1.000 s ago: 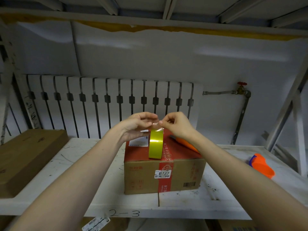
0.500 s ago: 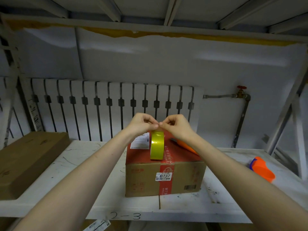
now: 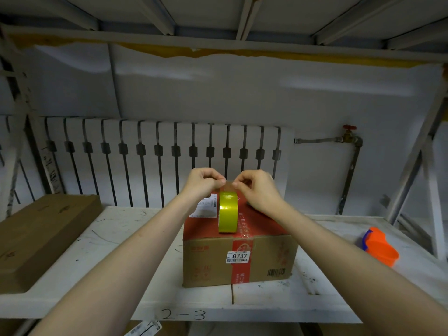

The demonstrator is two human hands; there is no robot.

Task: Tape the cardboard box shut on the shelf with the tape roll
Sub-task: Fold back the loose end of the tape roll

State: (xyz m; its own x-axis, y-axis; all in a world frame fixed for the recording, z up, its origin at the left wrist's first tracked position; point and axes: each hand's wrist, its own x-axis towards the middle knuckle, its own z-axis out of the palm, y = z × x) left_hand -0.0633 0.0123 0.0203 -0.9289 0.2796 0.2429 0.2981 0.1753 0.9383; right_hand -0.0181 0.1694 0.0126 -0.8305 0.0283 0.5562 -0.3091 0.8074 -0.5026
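Note:
A brown cardboard box (image 3: 208,265) with a red top and a white label reading 8737 stands on the white shelf (image 3: 116,241). A yellow-green tape roll (image 3: 228,212) stands on edge on the box's top. A short clear strip of tape rises from the roll. My left hand (image 3: 202,184) pinches the strip's left corner and my right hand (image 3: 257,189) pinches its right corner, both just above the roll.
A flat brown carton (image 3: 41,236) lies at the shelf's left end. An orange and blue tool (image 3: 380,246) lies at the right. A white radiator (image 3: 157,161) and a pipe with a red valve (image 3: 349,137) stand behind. Metal uprights frame the right side.
Both hands stay pinched on the tape end above the roll. The view has shifted slightly, so the box and roll sit a little lower in the picture.

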